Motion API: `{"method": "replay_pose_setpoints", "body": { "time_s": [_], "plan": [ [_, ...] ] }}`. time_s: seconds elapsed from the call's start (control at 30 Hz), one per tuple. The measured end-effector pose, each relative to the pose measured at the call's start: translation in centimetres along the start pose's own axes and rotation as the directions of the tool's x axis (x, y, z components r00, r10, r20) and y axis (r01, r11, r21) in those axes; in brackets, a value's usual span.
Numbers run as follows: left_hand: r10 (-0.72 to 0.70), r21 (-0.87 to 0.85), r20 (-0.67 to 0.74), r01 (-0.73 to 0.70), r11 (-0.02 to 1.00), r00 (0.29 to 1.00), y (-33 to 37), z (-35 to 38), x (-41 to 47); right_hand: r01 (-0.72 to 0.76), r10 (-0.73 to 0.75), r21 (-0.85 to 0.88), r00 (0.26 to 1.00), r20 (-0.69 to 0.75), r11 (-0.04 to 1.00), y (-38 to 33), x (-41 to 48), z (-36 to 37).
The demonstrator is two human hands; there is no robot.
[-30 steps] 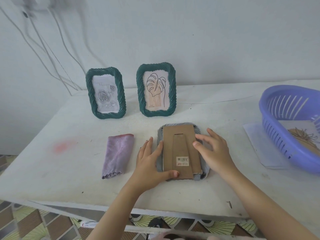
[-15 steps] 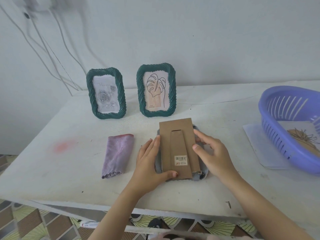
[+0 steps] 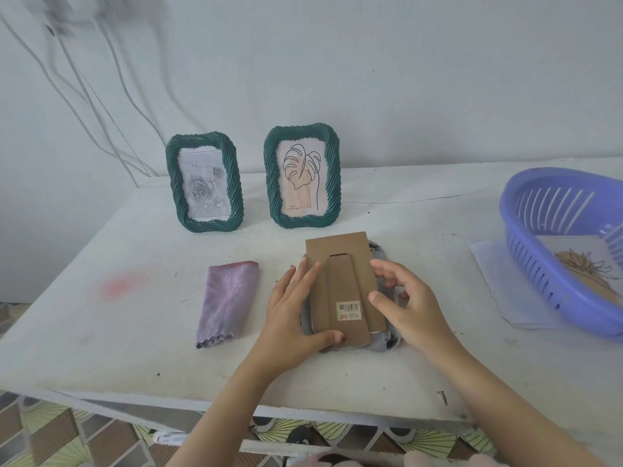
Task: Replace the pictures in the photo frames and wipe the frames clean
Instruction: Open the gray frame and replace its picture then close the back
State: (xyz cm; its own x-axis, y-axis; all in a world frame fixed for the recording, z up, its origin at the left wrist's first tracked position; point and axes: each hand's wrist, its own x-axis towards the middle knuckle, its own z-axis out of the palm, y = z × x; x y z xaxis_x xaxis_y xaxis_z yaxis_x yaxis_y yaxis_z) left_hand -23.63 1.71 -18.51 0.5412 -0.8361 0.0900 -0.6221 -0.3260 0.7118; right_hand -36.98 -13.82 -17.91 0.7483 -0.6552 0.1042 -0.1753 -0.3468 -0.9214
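Backing board [image 3: 340, 264]: table [image 3: 101, 332] centre, over the face-down grey frame [image 3: 384, 342], top edge overhanging it.
Left hand [image 3: 296, 315]: fingers straight along the board's 9 o'clock edge, thumb across its 6 o'clock edge.
Right hand [image 3: 408, 308]: thumb and fingertips pinch the board's 3 o'clock edge.
Cloth [image 3: 227, 301]: folded, at 9 o'clock.
Rose frame [image 3: 204, 187]: upright, 11 o'clock.
Leaf frame [image 3: 302, 176]: upright, 12 o'clock.
Basket [image 3: 539, 264]: 3 o'clock.
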Motion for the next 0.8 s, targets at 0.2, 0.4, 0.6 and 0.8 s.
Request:
{"method": "replay_pose_setpoints", "body": {
  "time_s": [0.2,0.4,0.6,0.8],
  "plan": [
    [0.001,-0.039,0.033,0.001,0.999,0.999,0.3,-0.3,0.0,-0.018,0.02,0.067,0.999,-0.032,0.998,0.0,0.7,0.0],
    [0.026,-0.024,0.03,-0.026,0.999,0.999,0.4,-0.4,0.0,-0.003,0.003,0.028,1.0,-0.026,1.0,-0.2,1.1,-0.2],
    [0.067,0.002,-0.002,-0.067,0.998,0.998,0.3,-0.4,0.1,0.017,-0.014,0.039,0.997,-0.079,0.999,-0.5,1.7,-0.4],
    [0.095,0.018,-0.051,-0.094,0.995,0.994,0.2,-0.2,0.2,0.032,-0.026,0.083,0.997,-0.076,0.996,-0.5,1.8,-0.5]
  ]
}}
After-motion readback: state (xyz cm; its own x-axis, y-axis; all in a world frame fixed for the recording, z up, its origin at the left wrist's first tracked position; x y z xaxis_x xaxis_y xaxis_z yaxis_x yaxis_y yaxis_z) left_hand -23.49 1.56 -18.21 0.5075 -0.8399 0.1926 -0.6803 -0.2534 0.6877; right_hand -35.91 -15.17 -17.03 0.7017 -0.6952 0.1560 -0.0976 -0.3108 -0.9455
